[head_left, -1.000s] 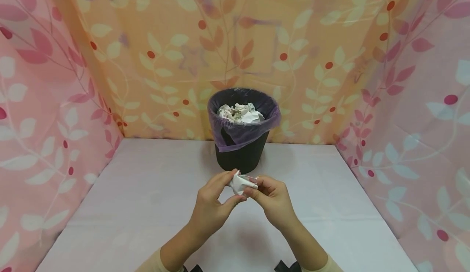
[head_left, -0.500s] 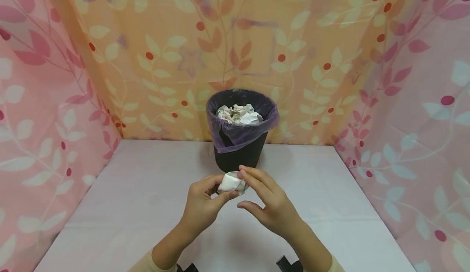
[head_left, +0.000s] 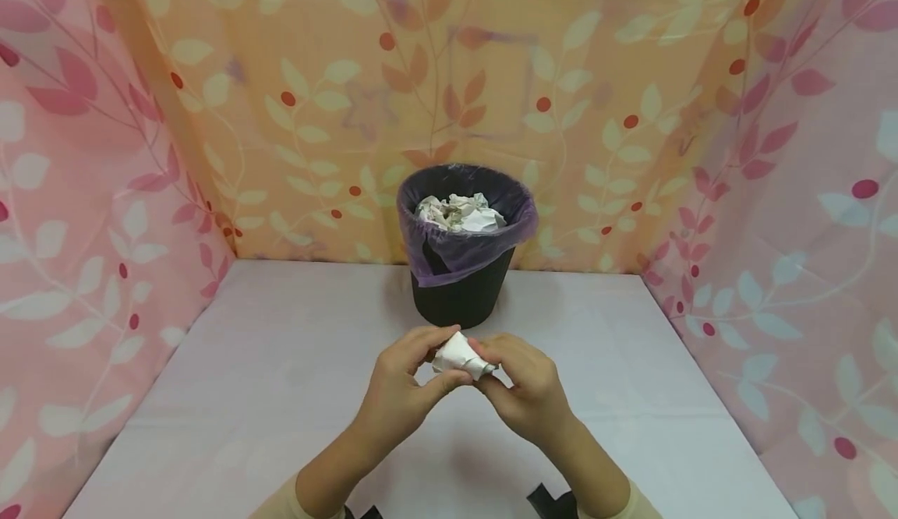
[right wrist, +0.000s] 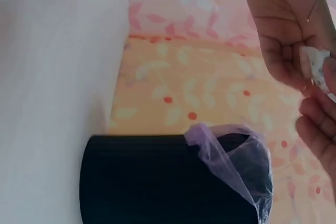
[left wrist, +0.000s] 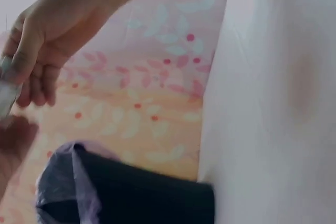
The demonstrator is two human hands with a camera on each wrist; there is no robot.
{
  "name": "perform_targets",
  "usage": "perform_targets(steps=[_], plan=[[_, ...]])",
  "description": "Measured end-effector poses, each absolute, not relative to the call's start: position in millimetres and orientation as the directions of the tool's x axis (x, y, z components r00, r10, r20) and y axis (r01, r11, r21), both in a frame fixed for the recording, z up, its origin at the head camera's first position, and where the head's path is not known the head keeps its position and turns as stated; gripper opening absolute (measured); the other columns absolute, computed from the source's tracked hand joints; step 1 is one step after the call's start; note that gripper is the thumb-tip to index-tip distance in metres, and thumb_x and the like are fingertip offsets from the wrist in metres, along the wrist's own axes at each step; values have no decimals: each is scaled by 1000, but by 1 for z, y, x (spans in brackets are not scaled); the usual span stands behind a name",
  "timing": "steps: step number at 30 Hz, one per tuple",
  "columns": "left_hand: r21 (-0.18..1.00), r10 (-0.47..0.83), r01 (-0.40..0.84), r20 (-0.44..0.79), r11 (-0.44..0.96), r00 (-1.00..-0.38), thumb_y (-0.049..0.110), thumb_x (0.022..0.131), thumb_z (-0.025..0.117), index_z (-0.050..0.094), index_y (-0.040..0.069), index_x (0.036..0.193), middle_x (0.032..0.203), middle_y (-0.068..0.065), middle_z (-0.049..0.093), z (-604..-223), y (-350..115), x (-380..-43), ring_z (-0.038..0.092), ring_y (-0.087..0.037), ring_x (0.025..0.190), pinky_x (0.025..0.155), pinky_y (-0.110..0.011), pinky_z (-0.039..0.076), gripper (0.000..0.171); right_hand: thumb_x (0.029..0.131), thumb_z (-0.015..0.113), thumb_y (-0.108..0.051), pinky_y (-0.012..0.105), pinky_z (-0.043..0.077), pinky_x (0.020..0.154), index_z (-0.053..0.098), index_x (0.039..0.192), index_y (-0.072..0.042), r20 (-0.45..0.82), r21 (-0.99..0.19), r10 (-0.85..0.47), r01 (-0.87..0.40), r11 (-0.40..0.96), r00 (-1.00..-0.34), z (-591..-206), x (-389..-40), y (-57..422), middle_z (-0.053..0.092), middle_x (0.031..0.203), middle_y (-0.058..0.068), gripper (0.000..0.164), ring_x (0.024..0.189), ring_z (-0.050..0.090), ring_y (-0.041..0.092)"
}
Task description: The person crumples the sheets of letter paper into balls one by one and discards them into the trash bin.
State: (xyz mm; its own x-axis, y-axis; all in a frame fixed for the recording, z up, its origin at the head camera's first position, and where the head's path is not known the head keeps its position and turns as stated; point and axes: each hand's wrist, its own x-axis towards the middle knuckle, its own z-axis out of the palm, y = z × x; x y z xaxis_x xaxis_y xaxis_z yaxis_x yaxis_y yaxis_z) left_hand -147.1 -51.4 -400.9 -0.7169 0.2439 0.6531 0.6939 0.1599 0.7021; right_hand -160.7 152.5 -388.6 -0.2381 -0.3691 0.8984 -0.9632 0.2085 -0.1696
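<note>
In the head view both hands meet in front of the bin around a crumpled piece of white paper (head_left: 459, 354). My left hand (head_left: 400, 383) pinches its left side between thumb and fingers. From the other side, my right hand (head_left: 528, 386) grips the right end with its thumb below and fingers above. The paper looks folded into a small wad and is held up over the table. Part of the wad (right wrist: 316, 62) shows between the hands in the right wrist view. At the edge of the left wrist view, the paper (left wrist: 6, 95) is blurred.
A black bin (head_left: 456, 305) stands behind the hands on the white table (head_left: 281, 347). Its purple bag (head_left: 449, 258) folds over the rim, and crumpled paper (head_left: 466, 213) lies inside. Leaf-patterned cloth (head_left: 316, 153) encloses the back and both sides.
The right hand lifts its thumb away from the paper half a second ago, then grips it again now. The wad has turned and looks more tightly folded. The bin stays put.
</note>
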Motion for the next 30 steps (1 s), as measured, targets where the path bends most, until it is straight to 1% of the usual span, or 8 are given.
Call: perform_targets(steps=[3,6,10,14,17,22,26,30], plan=[[626,333,767,700,141,-632,12,82,86,60,11,141,131,-6,64,-398,-55,-150,64,-15,107,88,-26,57,64,78,83,7,23,59,79,71,109,6,872,-330,-339,-936,126,-353,-393,-161,157,75,95,15,33,84,72,21],[596,365,797,723,99,-586,8,81,85,60,8,141,132,-7,64,-397,-58,-153,63,-15,107,88,-24,55,65,68,83,19,24,60,79,72,112,6,836,-461,-320,-887,33,-446,-397,-160,158,75,97,18,48,88,73,20],[580,293,815,776,19,-559,-4,81,81,62,-1,134,124,-14,66,-401,-57,-156,65,-19,103,87,-23,57,57,75,79,18,26,60,82,70,122,6,816,-469,-339,-879,84,-468,-399,-157,150,76,104,16,49,95,73,21],[571,199,820,807,-24,-556,-14,78,78,63,-7,128,115,-18,67,-406,-56,-159,67,-21,101,87,-23,58,52,92,71,4,25,59,87,63,133,4,821,-347,-369,-895,281,-435,-397,-149,141,74,112,13,41,100,73,22],[610,162,792,783,-15,-600,-12,79,78,66,-7,123,111,-17,68,-407,-56,-159,68,-19,100,88,-25,58,46,101,64,-9,27,58,89,57,139,5,814,-264,-397,-879,396,-424,-396,-144,137,73,117,13,40,103,72,23],[751,157,658,657,-52,-738,-4,84,79,69,-3,116,108,-16,70,-404,-57,-154,70,-20,96,83,-29,61,34,100,68,-22,30,58,91,51,143,9,828,-108,-436,-863,494,-353,-395,-144,136,69,121,14,55,105,69,24],[873,194,468,487,-139,-852,0,85,80,69,-3,114,108,-18,71,-401,-58,-152,72,-21,93,79,-31,62,31,98,71,-16,27,59,88,60,130,12,884,27,-426,-886,463,-195,-393,-151,135,69,111,15,44,97,69,25],[925,224,342,372,-164,-901,5,85,81,72,-1,118,110,-16,73,-399,-56,-150,72,-21,94,80,-32,62,36,99,68,-16,25,60,76,69,105,9,916,95,-391,-899,429,-90,-393,-156,138,71,95,14,27,81,70,23]])
